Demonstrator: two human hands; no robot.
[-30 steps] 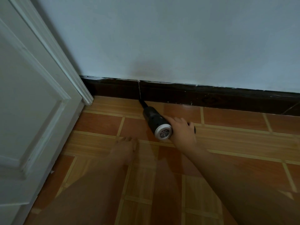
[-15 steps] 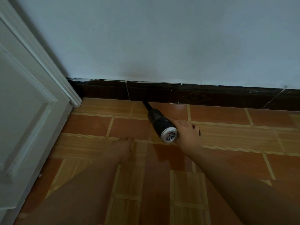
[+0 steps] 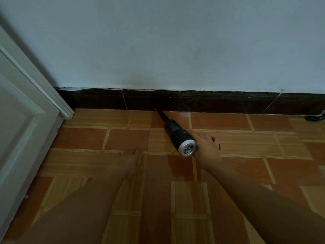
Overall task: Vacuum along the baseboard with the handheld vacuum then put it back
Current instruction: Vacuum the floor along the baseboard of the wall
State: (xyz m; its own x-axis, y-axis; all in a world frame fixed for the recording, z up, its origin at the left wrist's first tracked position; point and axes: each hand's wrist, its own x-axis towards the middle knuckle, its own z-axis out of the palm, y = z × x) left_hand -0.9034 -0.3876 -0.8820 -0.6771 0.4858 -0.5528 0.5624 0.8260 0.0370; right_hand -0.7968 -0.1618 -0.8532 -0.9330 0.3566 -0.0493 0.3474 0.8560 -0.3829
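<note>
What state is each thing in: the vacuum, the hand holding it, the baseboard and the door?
handheld vacuum: held low and tilted, nozzle tip at the baseboard's foot; running or not, cannot tell.
right hand: grips the vacuum's handle.
baseboard: dark, with pale flecks along its top edge.
door: white, panelled; open or shut cannot be told.

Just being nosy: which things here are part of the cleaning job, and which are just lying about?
In the job: handheld vacuum, right hand, baseboard.
Just there: white door, dark tangle by the baseboard at right.
</note>
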